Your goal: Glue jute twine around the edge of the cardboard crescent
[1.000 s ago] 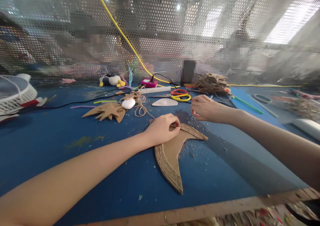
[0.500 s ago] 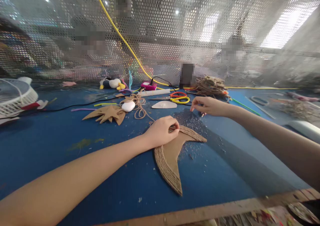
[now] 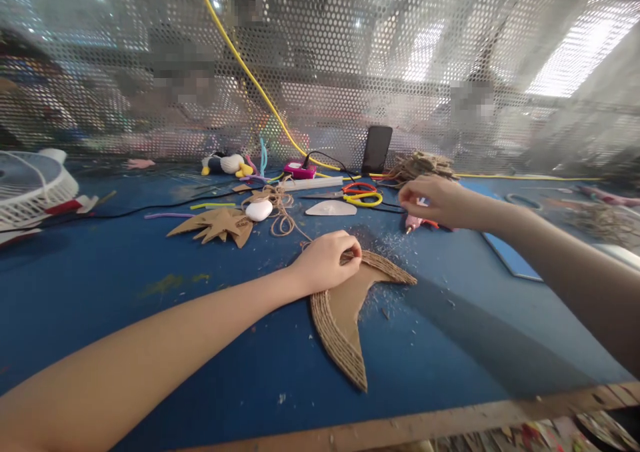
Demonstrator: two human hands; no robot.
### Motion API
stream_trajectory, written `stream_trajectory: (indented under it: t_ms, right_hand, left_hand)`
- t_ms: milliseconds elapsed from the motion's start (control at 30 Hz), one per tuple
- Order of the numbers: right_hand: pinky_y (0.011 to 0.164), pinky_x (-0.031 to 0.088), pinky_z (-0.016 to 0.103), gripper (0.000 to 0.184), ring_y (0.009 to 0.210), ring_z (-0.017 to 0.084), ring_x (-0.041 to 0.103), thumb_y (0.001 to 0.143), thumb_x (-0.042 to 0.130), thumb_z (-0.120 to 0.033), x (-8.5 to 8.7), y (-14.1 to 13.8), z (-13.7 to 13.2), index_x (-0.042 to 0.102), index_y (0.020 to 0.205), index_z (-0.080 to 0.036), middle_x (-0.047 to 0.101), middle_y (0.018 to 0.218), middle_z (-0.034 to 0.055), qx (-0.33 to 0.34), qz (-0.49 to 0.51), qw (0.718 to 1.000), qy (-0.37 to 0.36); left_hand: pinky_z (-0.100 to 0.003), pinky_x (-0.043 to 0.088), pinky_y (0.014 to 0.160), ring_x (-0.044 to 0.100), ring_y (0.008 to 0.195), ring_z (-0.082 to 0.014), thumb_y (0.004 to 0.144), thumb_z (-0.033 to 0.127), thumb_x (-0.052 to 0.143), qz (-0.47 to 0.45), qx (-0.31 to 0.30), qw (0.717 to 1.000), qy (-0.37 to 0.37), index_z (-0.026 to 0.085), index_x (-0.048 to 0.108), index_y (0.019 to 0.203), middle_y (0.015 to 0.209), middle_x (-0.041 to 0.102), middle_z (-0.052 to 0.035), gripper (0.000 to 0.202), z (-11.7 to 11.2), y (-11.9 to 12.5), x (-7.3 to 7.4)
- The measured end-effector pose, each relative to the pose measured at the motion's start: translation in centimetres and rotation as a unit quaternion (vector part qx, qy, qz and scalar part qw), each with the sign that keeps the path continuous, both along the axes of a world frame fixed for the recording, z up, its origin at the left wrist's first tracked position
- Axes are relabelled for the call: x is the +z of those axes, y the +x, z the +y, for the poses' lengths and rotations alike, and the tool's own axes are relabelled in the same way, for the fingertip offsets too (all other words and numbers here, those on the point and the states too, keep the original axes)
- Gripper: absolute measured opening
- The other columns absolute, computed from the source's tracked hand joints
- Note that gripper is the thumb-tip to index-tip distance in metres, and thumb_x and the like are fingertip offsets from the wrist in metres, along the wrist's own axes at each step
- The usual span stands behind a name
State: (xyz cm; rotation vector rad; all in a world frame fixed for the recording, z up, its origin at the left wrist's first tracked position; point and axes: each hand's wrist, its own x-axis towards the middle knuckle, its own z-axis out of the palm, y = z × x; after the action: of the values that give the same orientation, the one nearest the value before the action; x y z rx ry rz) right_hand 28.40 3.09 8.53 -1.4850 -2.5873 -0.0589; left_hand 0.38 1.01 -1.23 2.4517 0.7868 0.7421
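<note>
Left hand [image 3: 327, 260] down on a curved cardboard shape [image 3: 347, 302], with fingers and thumb closed on the brown twine [image 3: 336, 339] at its top edge. Right hand [image 3: 430, 202] over a pink glue gun [image 3: 414, 221], with fingers curled down; cannot tell if gripping it or just touching it. Tip of the glue gun out in the open, pointing back toward the near side.

Cardboard shape flat on the blue surface [image 3: 225, 372], near the middle, like a fat moon with two points. Rows of twine along the outside curve, plain brown in the middle. Tiny pale bits spread just beside it. Behind it, scissors [image 3: 367, 204] with red and yellow handles, next to a flat white piece [image 3: 330, 208]. Off to the left, loose loops of twine, a smooth white egg shape [image 3: 259, 211] and a spiky cardboard piece [image 3: 213, 227]. At the back, a black phone [image 3: 377, 149] standing up.

Compared with half a second ago: right hand a little farther right, more of the pink glue gun showing. Left hand and cardboard shape in the same spot.
</note>
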Motion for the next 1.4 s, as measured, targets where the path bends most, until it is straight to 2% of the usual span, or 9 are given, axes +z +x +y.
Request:
stream_trajectory:
  t_ms: [133, 200, 267, 367, 467, 700, 1033, 1233, 1400]
  right_hand:
    - [0.088, 0.043, 0.041, 0.031, 0.096, 0.026, 0.057, 0.093, 0.049, -0.046, 0.3, 0.0, -0.6, 0.069, 0.093, -0.022, 0.069, 0.096, 0.0094, 0.058, -0.005, 0.996, 0.064]
    - [0.098, 0.039, 0.046, 0.027, 0.11, 0.029, 0.052, 0.092, 0.052, -0.042, -0.8, -0.1, -0.6, 0.07, 0.087, -0.022, 0.069, 0.104, 0.0092, 0.079, -0.032, 0.994, 0.063]
    - [0.103, 0.036, 0.049, 0.025, 0.12, 0.032, 0.047, 0.093, 0.052, -0.037, -2.2, -0.2, -0.6, 0.071, 0.084, -0.022, 0.069, 0.108, 0.009, 0.065, -0.065, 0.994, 0.059]
    - [0.105, 0.035, 0.049, 0.024, 0.122, 0.031, 0.046, 0.093, 0.053, -0.032, -4.0, -0.2, -0.5, 0.071, 0.082, -0.023, 0.071, 0.105, 0.008, 0.067, -0.093, 0.992, 0.06]
    - [0.106, 0.034, 0.049, 0.024, 0.123, 0.031, 0.046, 0.094, 0.053, -0.032, -4.8, -0.2, -0.2, 0.071, 0.081, -0.023, 0.072, 0.102, 0.0074, 0.081, -0.105, 0.99, 0.057]
    - [0.106, 0.034, 0.049, 0.019, 0.124, 0.032, 0.047, 0.09, 0.055, -0.025, -4.7, -0.4, 0.0, 0.072, 0.081, -0.024, 0.073, 0.105, 0.0064, 0.098, -0.11, 0.988, 0.039]
    - [0.106, 0.03, 0.052, 0.023, 0.128, 0.034, 0.044, 0.086, 0.053, -0.016, -4.5, -0.1, 0.2, 0.074, 0.083, -0.024, 0.073, 0.114, 0.0038, 0.123, -0.115, 0.986, 0.006]
    - [0.103, 0.032, 0.05, 0.018, 0.126, 0.033, 0.046, 0.087, 0.057, -0.025, -4.4, -0.3, 0.0, 0.072, 0.077, -0.024, 0.073, 0.109, 0.0048, 0.12, -0.117, 0.985, 0.031]
    - [0.103, 0.032, 0.047, 0.018, 0.126, 0.032, 0.047, 0.09, 0.054, -0.025, -4.1, -0.7, 0.1, 0.07, 0.084, -0.022, 0.073, 0.103, 0.0058, 0.125, -0.141, 0.982, 0.034]
  left_hand:
    - [-0.029, 0.051, 0.078, 0.063, 0.086, -0.0161, 0.087, 0.016, 0.059, -0.001, 0.003, 1.0, -0.003, 0.017, 0.065, 0.086, 0.095, 0.068, -0.0037, 0.006, 0.0, 0.0, 0.1]
    - [-0.029, 0.051, 0.077, 0.063, 0.086, -0.0164, 0.086, 0.015, 0.059, 0.001, 0.005, 1.0, -0.002, 0.017, 0.065, 0.085, 0.094, 0.068, -0.0037, 0.006, -0.1, 0.0, 0.1]
    - [-0.03, 0.051, 0.077, 0.063, 0.085, -0.0165, 0.086, 0.015, 0.059, 0.003, 0.006, 1.0, 0.002, 0.017, 0.065, 0.085, 0.093, 0.067, -0.0037, 0.006, -0.1, 0.0, 0.2]
    - [-0.03, 0.05, 0.078, 0.063, 0.085, -0.0164, 0.086, 0.015, 0.059, 0.001, 0.0, 1.0, 0.013, 0.017, 0.065, 0.086, 0.092, 0.067, -0.0035, 0.006, -0.1, 0.0, 0.1]
    - [-0.03, 0.051, 0.079, 0.063, 0.086, -0.0163, 0.087, 0.016, 0.059, -0.002, -0.003, 1.0, 0.018, 0.017, 0.065, 0.086, 0.094, 0.067, -0.0037, 0.006, 0.0, 0.0, 0.0]
    - [-0.031, 0.051, 0.079, 0.063, 0.084, -0.0163, 0.087, 0.016, 0.058, -0.001, -0.003, 1.0, 0.021, 0.017, 0.066, 0.086, 0.093, 0.068, -0.0039, 0.007, 0.0, 0.0, 0.1]
    - [-0.031, 0.051, 0.08, 0.064, 0.082, -0.016, 0.086, 0.016, 0.058, -0.009, 0.01, 1.0, 0.011, 0.018, 0.066, 0.086, 0.092, 0.07, -0.0035, 0.008, -0.3, 0.0, 0.3]
    - [-0.032, 0.052, 0.081, 0.064, 0.084, -0.0168, 0.087, 0.017, 0.058, -0.005, 0.002, 1.0, 0.013, 0.018, 0.066, 0.086, 0.092, 0.069, -0.0041, 0.008, -0.2, 0.0, 0.2]
    - [-0.032, 0.052, 0.081, 0.064, 0.084, -0.0169, 0.086, 0.016, 0.059, -0.005, 0.005, 1.0, 0.011, 0.017, 0.067, 0.086, 0.093, 0.07, -0.0042, 0.008, -0.2, 0.0, 0.3]
